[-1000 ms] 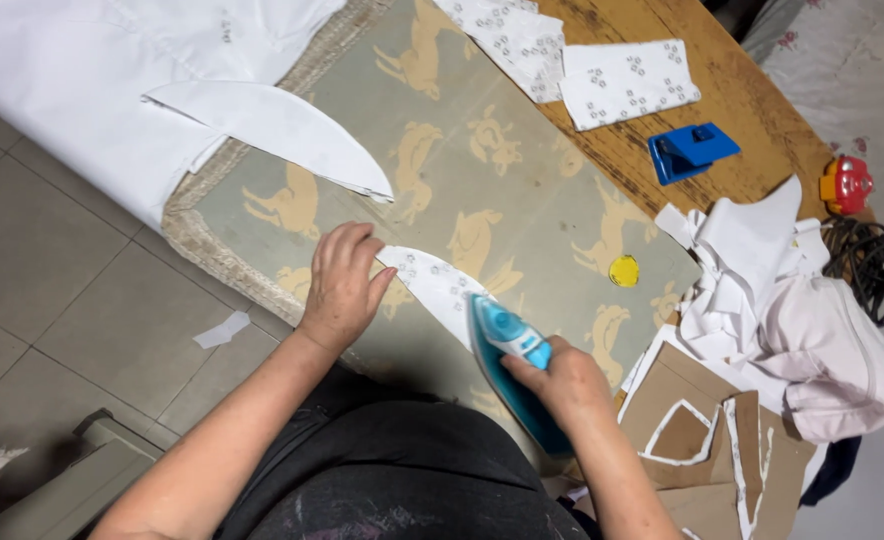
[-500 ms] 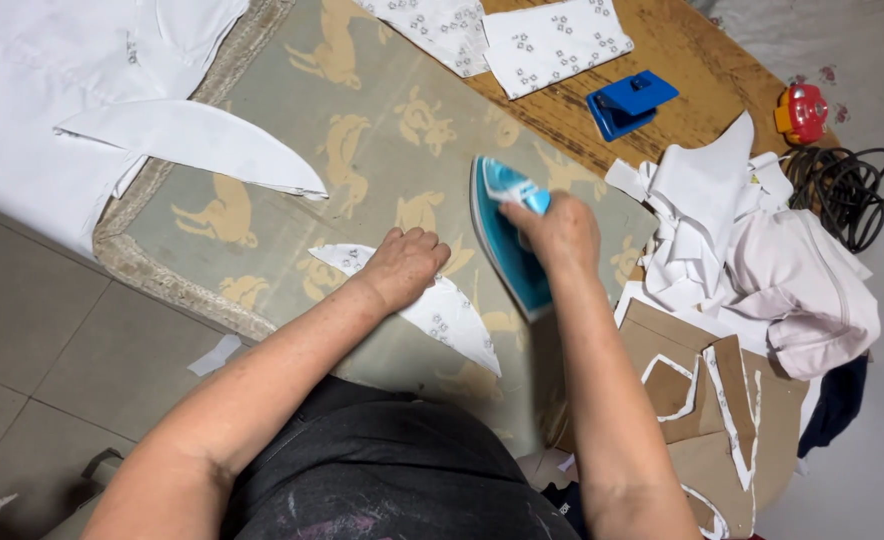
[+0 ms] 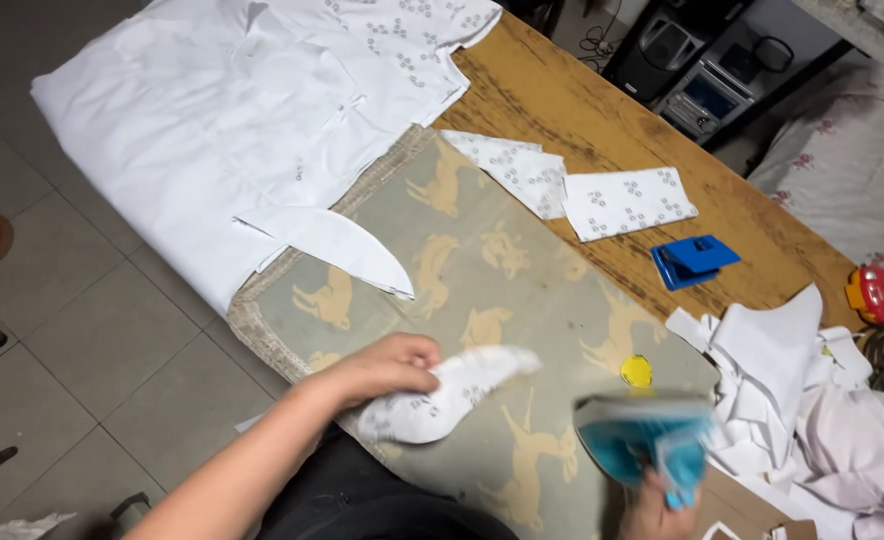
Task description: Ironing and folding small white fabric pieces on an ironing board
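Stereo set [image 3: 700,62]: grey and black, beyond the far edge of the wooden table [image 3: 572,110], at upper right. It carries two small display screens, one on its upper unit [image 3: 668,47] and one, bluish, on its lower unit [image 3: 711,95]. No packages, labels or signs can be made out.

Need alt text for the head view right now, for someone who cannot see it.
Left hand grips a curved patterned white fabric piece on a grey deer-print pad; right hand holds a blue iron beside it. White fabric pieces cover the wooden table.
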